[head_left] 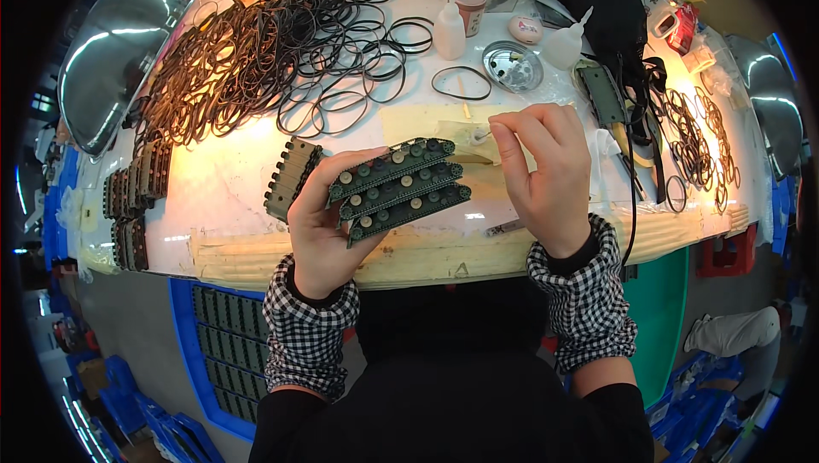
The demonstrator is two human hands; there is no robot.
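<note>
My left hand (320, 220) is closed round three dark green toy tank track units (397, 194), stacked on one another, their rows of small round wheels toward the right. Two or three wheels look paler than the others. To the right of them my right hand (550, 173) pinches a thin stick (485, 134) between thumb and forefinger. Its whitish tip is over a pale yellowish sheet (461, 140) on the table. Just left of my left hand, a similar green-grey track piece (292, 177) lies on the table. The other fingers of my right hand are curled.
A heap of black rubber bands (256, 53) covers the far left. More track pieces (136, 198) stand at the left edge. Behind the sheet are a white squeeze bottle (450, 29) and a round dish (514, 66). A blue crate (183, 335) of track pieces sits below the table.
</note>
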